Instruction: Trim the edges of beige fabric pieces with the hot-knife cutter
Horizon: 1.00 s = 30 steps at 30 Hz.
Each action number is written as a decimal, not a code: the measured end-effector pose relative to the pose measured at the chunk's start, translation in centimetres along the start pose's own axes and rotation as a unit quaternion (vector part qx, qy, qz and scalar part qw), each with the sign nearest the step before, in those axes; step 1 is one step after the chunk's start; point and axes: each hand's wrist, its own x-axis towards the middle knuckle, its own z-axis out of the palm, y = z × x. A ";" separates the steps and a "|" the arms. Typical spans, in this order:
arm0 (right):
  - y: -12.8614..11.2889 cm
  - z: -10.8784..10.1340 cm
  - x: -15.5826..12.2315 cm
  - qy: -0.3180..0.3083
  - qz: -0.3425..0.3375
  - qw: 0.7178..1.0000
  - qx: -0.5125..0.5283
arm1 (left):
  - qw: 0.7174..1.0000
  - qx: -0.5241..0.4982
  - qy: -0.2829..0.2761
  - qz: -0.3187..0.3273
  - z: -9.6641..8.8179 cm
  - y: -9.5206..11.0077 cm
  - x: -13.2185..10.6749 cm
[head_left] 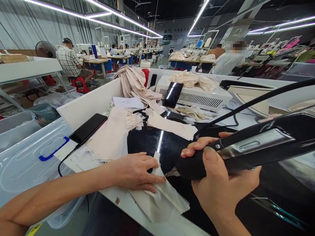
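My left hand (137, 172) lies palm down at the front of the work surface, fingers stretched out and pressing on a thin, pale, slightly see-through strip of material (169, 196). My right hand (219, 177) is wrapped round a bulky black hand tool with a metal plate (256, 144) on its side. The tool's thin tip lies close to the strip, just right of my left fingertips; whether it touches cannot be made out. Under the strip is a glossy black surface (145, 141). Another pale fabric strip (174, 126) lies farther back on it.
A stack of pale fabric pieces (110, 134) lies left, beside a phone on a cable (88, 127). Behind stand a dark phone (173, 95) and a white vented box (201, 95). A black cable (258, 100) crosses at right. A lidded plastic bin (31, 164) stands left. People sit farther off.
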 end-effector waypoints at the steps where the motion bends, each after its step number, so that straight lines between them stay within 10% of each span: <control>1: 0.1 0.1 0.1 0.005 -0.001 1.000 0.009 | 1.000 0.000 -0.001 -0.001 0.1 0.0 0.0; 22: 2.1 0.3 0.3 -0.018 0.021 1.000 0.012 | 0.999 -0.021 0.047 -0.008 2.0 -0.1 0.1; 30: 2.4 -2.6 1.9 -0.019 0.039 0.999 -0.033 | 0.994 -0.047 0.075 -0.072 3.1 0.3 0.5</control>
